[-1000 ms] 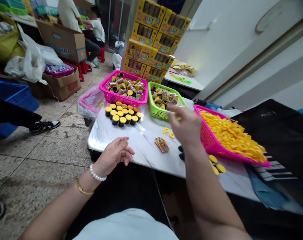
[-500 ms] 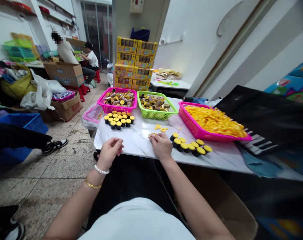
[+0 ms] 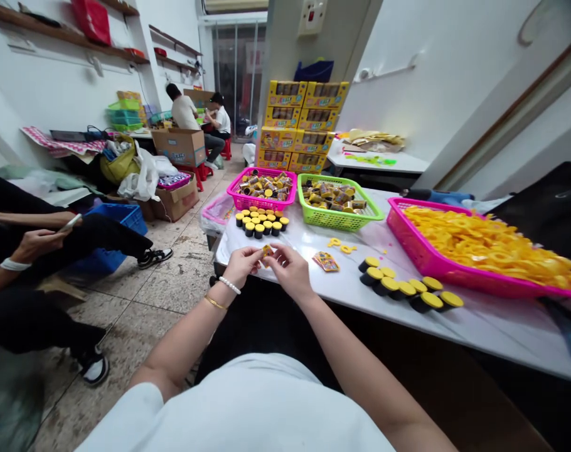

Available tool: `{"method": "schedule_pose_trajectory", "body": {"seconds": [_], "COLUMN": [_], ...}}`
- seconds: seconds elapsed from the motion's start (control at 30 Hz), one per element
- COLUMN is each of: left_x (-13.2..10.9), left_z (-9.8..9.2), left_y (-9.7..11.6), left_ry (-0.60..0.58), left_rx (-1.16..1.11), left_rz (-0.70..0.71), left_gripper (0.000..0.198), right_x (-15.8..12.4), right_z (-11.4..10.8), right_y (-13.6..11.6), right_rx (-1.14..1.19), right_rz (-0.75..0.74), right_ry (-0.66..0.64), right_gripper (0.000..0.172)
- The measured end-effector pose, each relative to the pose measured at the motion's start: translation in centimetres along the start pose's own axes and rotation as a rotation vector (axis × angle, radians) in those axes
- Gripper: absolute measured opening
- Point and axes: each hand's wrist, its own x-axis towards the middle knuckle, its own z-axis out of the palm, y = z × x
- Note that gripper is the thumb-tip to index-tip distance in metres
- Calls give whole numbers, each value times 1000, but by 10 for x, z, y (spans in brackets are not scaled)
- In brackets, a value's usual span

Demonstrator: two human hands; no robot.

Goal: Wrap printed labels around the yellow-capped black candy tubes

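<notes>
Between my fingertips, just over the table's front edge, is a small yellow printed label (image 3: 267,252). My left hand (image 3: 240,266) pinches one side of it, and my right hand (image 3: 292,270) grips the other. To the right of my right hand lies a little stack of colourful printed labels (image 3: 326,262). Behind that are a few yellow plastic ring pieces (image 3: 346,248). Black tubs with yellow lids (image 3: 258,230) stand in rows beyond my left hand. A second group of black tubs with yellow lids (image 3: 398,287) is on the right.
A pink basket (image 3: 261,202) and a green basket (image 3: 337,220) hold wrapped tubs. The large pink basket (image 3: 421,254) at right is heaped with yellow rings. Yellow boxes (image 3: 295,132) are stacked behind. At left, a seated person holds a phone (image 3: 71,222).
My right hand has left the label stack and come over to my left hand. Both now hold a label between them. The view has swung left.
</notes>
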Motion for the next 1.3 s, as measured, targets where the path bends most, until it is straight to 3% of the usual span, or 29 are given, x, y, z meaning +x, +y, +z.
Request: {"method": "schedule_pose_trajectory", "body": {"seconds": [0.1,0.17,0.33,0.43,0.57,0.73,0.87,0.93,1.03,1.1,1.2,1.3], "left_x": [8,15,32,37,36,33,29,26,21,20,28,45], "left_z": [-6,-6,-3,-4,-9,-10,-9,-8,-7,-5,8,35], "left_y": [-1,-1,-2,-1,-2,-7,-8,-7,-5,-2,3,5], "left_ry": [24,34,19,7,1,22,7,-5,-25,-43,-94,-192], "left_rx": [51,90,168,190,205,246,275,291,333,375,446,492], "left_rz": [1,5,-10,-22,-15,24,34,30,29,36,56,57], "left_gripper": [45,43,29,24,21,19,20,22,23,23,20,18], "right_x": [-3,-7,-13,-10,-7,-9,-11,-14,-18,-18,-11,-4], "right_z": [-25,-45,-69,-64,-59,-64,-67,-67,-66,-64,-61,-64], "right_y": [17,33,73,85,84,70,63,63,61,54,34,14], "right_rx": [-46,-202,-633,-673,-678,-676,-676,-684,-637,-507,-309,-249], "right_rz": [68,116,330,369,342,305,285,259,139,40,-89,-167], "right_ry": [85,114,-74,-163,-303,-442,-480,-411,-103,72,134,157], "right_gripper": [36,40,67,64,56,68,70,69,62,49,30,20]}}
